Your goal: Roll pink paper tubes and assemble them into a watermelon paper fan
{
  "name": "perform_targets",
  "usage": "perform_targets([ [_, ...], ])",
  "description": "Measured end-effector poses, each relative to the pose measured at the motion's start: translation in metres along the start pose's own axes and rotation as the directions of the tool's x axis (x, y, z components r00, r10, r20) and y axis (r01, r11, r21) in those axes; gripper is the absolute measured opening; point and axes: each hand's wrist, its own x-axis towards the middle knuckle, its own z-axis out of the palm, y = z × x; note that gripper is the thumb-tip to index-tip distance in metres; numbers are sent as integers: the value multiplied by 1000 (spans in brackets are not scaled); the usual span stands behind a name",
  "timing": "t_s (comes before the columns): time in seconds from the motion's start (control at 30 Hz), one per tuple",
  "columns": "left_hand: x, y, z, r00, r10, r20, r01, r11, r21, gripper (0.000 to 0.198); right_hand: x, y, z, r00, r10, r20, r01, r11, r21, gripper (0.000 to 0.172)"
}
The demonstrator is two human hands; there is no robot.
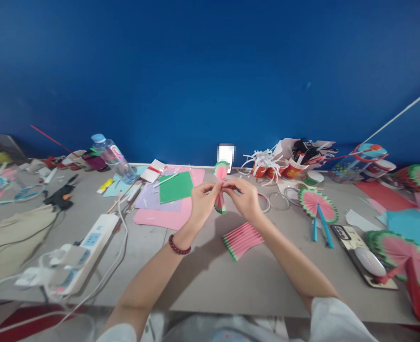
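Pinched at its middle by both hands, a pleated pink paper piece with green edges (221, 171) fans out above and below my fingers. My left hand (205, 195), with a dark red bead bracelet (179, 244) on its wrist, closes on it from the left. From the right, the closed fingers of my right hand (243, 194) meet it at the same spot. The fingertips hide the middle of the paper. Below my hands, a second pleated pink and green paper (243, 240) lies on the grey table (195, 280), partly behind my right forearm.
To the left are a white power strip (90, 251) with cables, a black glue gun (62, 194), a plastic bottle (113, 159) and a green sheet (176, 186). At right lie a finished-looking paper fan (319, 206), a phone (348, 240), a white mouse (369, 261) and red cups (294, 168).
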Motion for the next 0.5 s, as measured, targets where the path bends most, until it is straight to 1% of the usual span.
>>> perform_targets([
  [0.1,-1,1,0,1000,4,5,-4,1000,14,43,1,1,0,1000,-13,-17,14,1000,11,8],
  [0.27,-2,3,1,999,-30,-16,30,999,-40,37,2,0,0,1000,-25,-4,25,1000,4,11],
  [0.43,0,-2,1,994,-112,18,114,982,-149,37,1,-3,0,1000,-15,-1,15,1000,-7,9],
  [0.5,1,-4,1,992,-123,26,126,979,-162,36,1,-4,0,1000,-11,13,11,1000,-17,7],
])
